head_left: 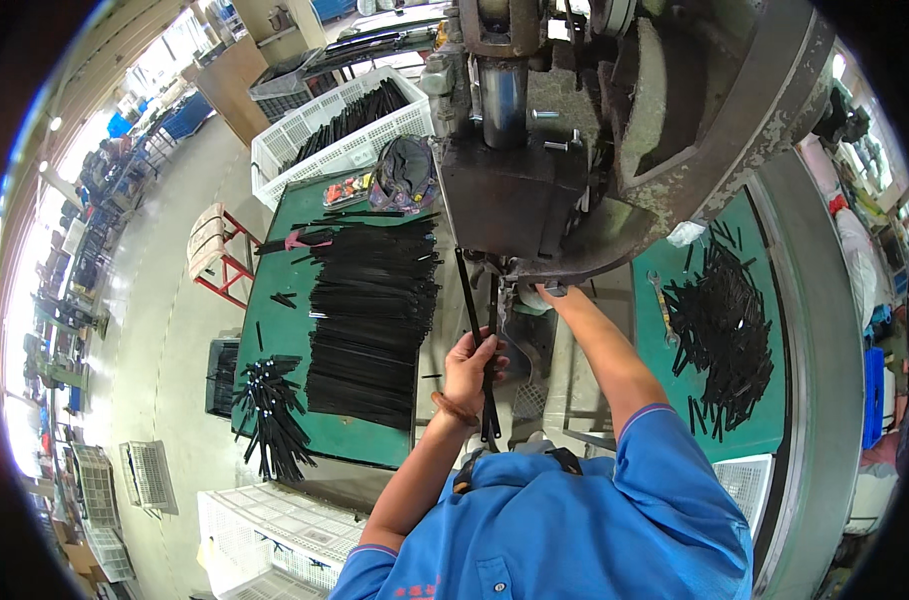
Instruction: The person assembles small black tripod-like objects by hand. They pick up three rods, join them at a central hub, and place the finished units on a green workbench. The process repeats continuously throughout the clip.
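Observation:
Close in front of my body, my left hand [467, 370] is closed round long, thin black strips [464, 285]. One strip slants up from its fingers toward the underside of a large metal press [514, 200]; others hang below the hand toward my lap. My right hand [552, 297] reaches in under the press head, and the machine hides most of its fingers, so what it touches or holds does not show. To the left, a broad, neat layer of black strips [369, 320] covers much of a green tabletop [359, 442].
A loose bundle of strips [272, 415] overhangs the left table's edge. On the right green table [714, 448] lie a pile of short black pieces [722, 325] and a wrench [661, 305]. A white crate [274, 165], a red-framed stool [222, 250] and a white basket [264, 530] stand around.

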The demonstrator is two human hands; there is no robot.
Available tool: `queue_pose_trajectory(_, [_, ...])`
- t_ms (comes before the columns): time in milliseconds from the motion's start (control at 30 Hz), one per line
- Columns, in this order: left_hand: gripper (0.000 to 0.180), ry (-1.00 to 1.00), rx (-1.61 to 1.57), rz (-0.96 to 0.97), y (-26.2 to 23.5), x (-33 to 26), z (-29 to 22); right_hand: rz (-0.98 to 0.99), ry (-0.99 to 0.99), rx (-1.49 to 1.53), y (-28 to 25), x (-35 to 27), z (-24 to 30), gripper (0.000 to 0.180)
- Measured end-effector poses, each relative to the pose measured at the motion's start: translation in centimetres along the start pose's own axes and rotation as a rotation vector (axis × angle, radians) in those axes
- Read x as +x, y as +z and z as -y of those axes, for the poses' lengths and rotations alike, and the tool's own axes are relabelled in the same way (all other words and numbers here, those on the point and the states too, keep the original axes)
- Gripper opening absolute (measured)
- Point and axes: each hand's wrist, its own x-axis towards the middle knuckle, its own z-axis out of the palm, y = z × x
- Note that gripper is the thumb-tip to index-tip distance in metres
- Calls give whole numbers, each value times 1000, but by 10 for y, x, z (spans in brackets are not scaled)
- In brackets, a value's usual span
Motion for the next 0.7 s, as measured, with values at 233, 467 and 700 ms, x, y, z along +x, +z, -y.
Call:
queue_pose_trajectory(233, [20, 39, -7, 14, 1, 12, -5, 53, 8, 90, 4, -1, -17, 40])
queue_pose_trajectory(467, [17, -2, 36, 50, 22, 17, -15, 66, 294, 696, 46, -33, -73, 29])
queue_pose_trajectory(700, [18, -27, -7, -56, 10, 21, -21, 139, 38, 611, -64, -4, 83, 22])
